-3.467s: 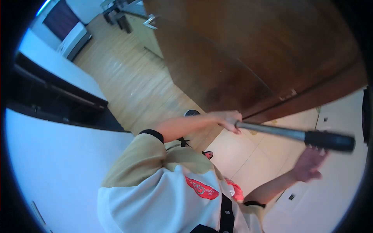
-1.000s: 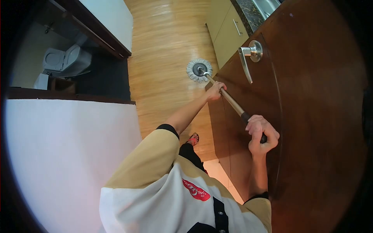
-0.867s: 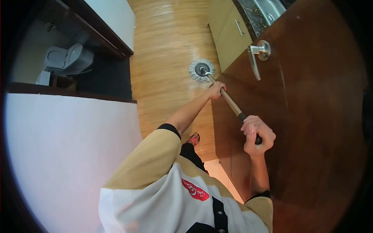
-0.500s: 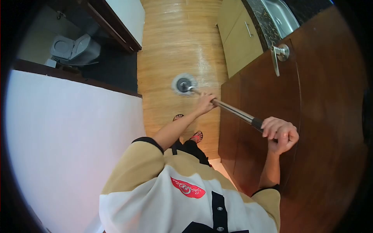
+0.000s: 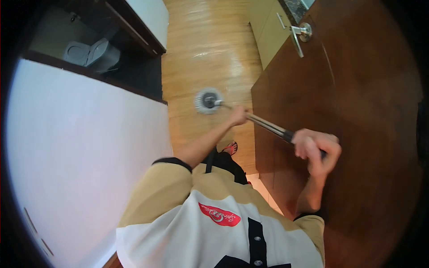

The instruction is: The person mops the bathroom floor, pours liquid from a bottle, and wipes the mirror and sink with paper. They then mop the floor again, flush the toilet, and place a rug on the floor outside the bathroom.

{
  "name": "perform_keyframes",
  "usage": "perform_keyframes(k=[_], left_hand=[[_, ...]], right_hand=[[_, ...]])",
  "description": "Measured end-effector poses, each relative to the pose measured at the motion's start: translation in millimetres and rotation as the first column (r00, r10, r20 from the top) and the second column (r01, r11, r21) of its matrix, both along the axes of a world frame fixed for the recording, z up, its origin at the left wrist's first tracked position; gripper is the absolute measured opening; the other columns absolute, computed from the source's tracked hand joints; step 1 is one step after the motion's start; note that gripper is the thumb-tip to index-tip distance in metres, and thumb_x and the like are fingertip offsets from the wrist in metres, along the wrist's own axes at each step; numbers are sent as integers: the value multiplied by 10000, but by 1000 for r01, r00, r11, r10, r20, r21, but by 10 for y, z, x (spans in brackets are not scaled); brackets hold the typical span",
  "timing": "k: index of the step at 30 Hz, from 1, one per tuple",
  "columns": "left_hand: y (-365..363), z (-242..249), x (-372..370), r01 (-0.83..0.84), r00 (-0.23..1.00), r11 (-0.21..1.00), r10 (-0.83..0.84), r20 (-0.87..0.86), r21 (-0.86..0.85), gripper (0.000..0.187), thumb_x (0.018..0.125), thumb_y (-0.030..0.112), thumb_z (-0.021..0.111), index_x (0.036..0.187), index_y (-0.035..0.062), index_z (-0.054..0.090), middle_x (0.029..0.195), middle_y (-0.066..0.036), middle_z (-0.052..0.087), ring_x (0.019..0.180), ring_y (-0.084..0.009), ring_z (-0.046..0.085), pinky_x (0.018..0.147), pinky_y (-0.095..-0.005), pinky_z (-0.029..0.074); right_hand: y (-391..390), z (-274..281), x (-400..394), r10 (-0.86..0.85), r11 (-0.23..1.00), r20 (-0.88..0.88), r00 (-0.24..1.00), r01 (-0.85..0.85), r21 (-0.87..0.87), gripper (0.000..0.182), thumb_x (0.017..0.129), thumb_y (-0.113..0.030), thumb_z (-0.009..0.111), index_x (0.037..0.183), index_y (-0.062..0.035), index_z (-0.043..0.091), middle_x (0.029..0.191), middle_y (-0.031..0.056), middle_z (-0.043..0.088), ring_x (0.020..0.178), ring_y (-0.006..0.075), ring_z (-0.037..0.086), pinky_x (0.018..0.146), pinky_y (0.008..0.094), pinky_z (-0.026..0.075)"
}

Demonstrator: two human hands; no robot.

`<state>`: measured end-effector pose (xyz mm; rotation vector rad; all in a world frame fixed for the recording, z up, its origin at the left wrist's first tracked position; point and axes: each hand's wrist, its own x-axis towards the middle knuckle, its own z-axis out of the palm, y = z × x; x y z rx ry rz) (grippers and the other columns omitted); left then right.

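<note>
A spin mop (image 5: 267, 126) slants across the view, its round head with white strands resting on the wood floor ahead of my feet. My left hand (image 5: 238, 115) is wrapped round the lower part of the metal pole, not far above the head. Higher up, my right hand (image 5: 317, 149) grips the dark handle end, close to the brown door. Slight motion blur softens both hands and the mop head. One foot in a red-strapped sandal (image 5: 231, 148) shows below the mop.
On the right stands the brown door (image 5: 371, 120) with a metal lever handle (image 5: 298, 38). Beyond it are pale cabinets (image 5: 268, 27). A white wall (image 5: 89, 134) runs along the left, with a doorway to a toilet (image 5: 91, 54) past it. Glossy wood floor (image 5: 205, 40) stretches ahead.
The view has moved forward, with the door handle and cabinets now higher in it. The mop head sits slightly further left. One foot has gone out of sight. Both hands keep their grip.
</note>
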<state>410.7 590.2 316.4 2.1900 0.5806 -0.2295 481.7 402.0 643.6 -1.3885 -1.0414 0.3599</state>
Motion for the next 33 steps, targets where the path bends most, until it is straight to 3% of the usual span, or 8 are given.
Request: perform_keyframes(k=[3,9,11,14,18,22,28,33], left_hand=[[-321,-61,294,135,937,990,-113,331,-43,137,646,93,640,763,35,600,782,-171,603,770,-339,584,662,-407,453],[-426,167,-189,104,920,992,-67,385,-77,230,652,212,713,791,72,596,816,-164,608,821,-354,574,696,-451,438],[-518,367,-640,22,946,999,-36,321,45,275,649,265,726,811,85,596,818,-160,609,843,-338,569,743,-433,422],[-612,-300,-1554,-3,966,987,-39,256,162,275,652,291,718,795,88,599,858,-140,613,854,-331,553,779,-408,408],[-845,-416,-2227,21,1000,978,-24,14,207,277,629,270,720,807,80,622,877,-138,621,872,-328,561,775,-428,450],[-1596,-222,-2147,57,991,998,-56,-123,6,314,628,264,717,899,119,657,877,-149,622,899,-325,574,768,-443,481],[-2802,-312,-1399,265,936,963,-243,256,-53,228,683,247,686,844,104,613,902,-138,593,969,-317,540,781,-422,463],[-2395,205,-2135,248,918,966,-211,335,-70,288,674,252,693,873,77,581,886,-142,575,953,-337,516,792,-418,440]], right_hand=[[24,201,-339,-61,997,79,995,58,44,247,777,24,447,530,16,437,482,67,465,415,139,442,459,286,415],[-70,155,-538,25,967,-50,998,-11,256,292,847,-87,468,568,-35,401,471,42,433,397,151,427,438,303,385],[-295,59,-526,88,955,-170,982,-34,295,287,837,-91,460,563,-54,384,464,46,436,386,162,438,442,321,397],[-693,-467,-842,252,907,-244,937,-140,397,278,808,-55,457,540,-46,382,471,58,462,388,171,448,448,332,405],[-1263,-964,-1659,174,966,-304,937,-101,239,283,752,10,463,485,-14,372,469,75,460,393,186,451,448,342,394],[-1962,-507,-2099,-54,976,-199,979,94,199,251,727,48,450,492,-15,390,450,69,424,383,164,417,437,319,383],[-2418,72,-2290,-193,981,104,976,189,48,255,765,-9,446,515,-34,404,444,44,430,384,149,449,440,302,405],[-2261,284,-2598,32,969,-93,995,-9,246,285,821,-53,473,547,-39,395,478,55,473,382,171,454,410,306,386]])
